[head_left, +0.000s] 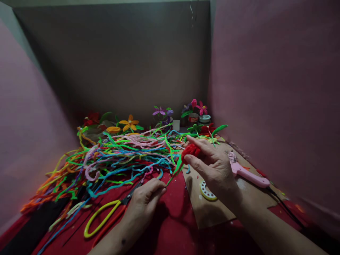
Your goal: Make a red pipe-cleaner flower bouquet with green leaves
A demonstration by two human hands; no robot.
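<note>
My left hand [149,195] is closed in a pinch on the lower end of a thin green stem. At the top of that stem is a red pipe-cleaner flower [190,153], tilted up to the right, with a green leaf [178,166] below the bloom. My right hand [209,164] has its thumb and fingers around the red bloom from the right, covering part of it. Beneath my left hand and wrist lie scissors [102,212] with one yellow and one red handle loop; their blades are partly hidden.
A big heap of coloured pipe cleaners [127,152] spreads left. On the brown board [207,212] are a pink glue gun [247,173] with a black cord and a dotted yellow roll [207,191]. Finished flowers [129,123] and a small jar [204,118] stand along the back wall.
</note>
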